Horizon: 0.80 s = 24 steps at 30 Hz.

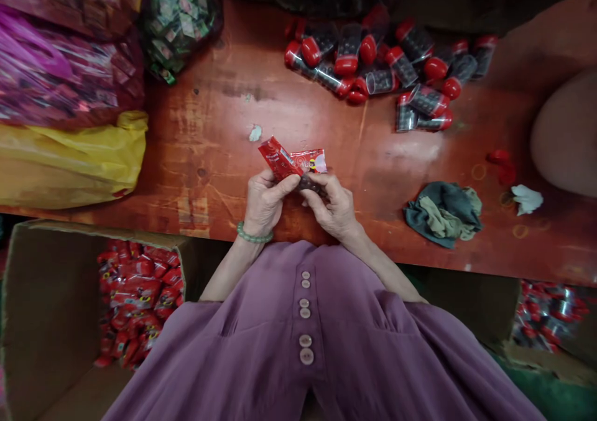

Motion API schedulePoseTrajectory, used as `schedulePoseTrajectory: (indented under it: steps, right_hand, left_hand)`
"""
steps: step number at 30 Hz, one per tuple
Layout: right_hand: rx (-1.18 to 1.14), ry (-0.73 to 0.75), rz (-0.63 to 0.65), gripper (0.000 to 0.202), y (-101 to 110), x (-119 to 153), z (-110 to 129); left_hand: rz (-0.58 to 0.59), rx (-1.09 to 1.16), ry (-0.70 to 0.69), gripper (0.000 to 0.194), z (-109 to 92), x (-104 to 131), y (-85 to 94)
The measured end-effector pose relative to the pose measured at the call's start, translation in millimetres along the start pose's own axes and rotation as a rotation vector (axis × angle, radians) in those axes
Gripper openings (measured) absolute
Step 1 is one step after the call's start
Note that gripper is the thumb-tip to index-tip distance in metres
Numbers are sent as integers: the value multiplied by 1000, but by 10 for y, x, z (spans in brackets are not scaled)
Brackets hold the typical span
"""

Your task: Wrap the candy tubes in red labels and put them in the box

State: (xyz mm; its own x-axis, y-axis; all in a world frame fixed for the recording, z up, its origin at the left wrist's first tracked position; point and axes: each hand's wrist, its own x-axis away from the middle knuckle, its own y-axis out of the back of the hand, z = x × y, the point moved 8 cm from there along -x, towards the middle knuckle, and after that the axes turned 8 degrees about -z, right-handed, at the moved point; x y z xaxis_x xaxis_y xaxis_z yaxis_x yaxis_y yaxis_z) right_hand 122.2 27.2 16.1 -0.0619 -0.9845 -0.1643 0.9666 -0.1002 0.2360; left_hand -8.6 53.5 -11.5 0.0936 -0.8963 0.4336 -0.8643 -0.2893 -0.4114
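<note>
Near the table's front edge, both hands meet around a shiny red printed packet (278, 158). My left hand (263, 204), with a green bead bracelet at its wrist, pinches the packet between thumb and fingers. A second red printed panel (308, 158), with a pale patch at its right end, spreads behind the fingertips; whether it belongs to the same packet I cannot tell. My right hand (334, 206) is closed on a dark, see-through small container (311, 185), mostly hidden by the fingers and touching the red wrapping.
Several clear containers with red caps (347, 48) lie at the back. Filled bags (69, 79) and a yellow bag (74, 163) stand left. A crumpled cloth (443, 212) lies right. Below the edge, a cardboard box (46, 309) holds red packets (140, 296); another box holds red-capped containers (550, 315).
</note>
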Motion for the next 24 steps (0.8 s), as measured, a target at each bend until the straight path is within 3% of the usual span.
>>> schedulePoseTrajectory:
  steps: [7, 10, 13, 20, 24]
  right_hand:
    - [114, 155, 25, 26, -1, -60, 89]
    - [42, 56, 82, 40, -28, -67, 34]
    - [-55, -67, 151, 41, -67, -58, -30]
    - [65, 15, 101, 41, -37, -47, -1]
    - [42, -39, 66, 40, -7, -43, -57]
  left_hand:
    - [16, 76, 31, 39, 20, -59, 21]
    - [42, 65, 39, 40, 34, -47, -3]
    - [39, 33, 32, 36, 31, -39, 21]
    - [-19, 4, 4, 32, 51, -79, 59]
    - [-15, -5, 12, 33, 88, -82, 32]
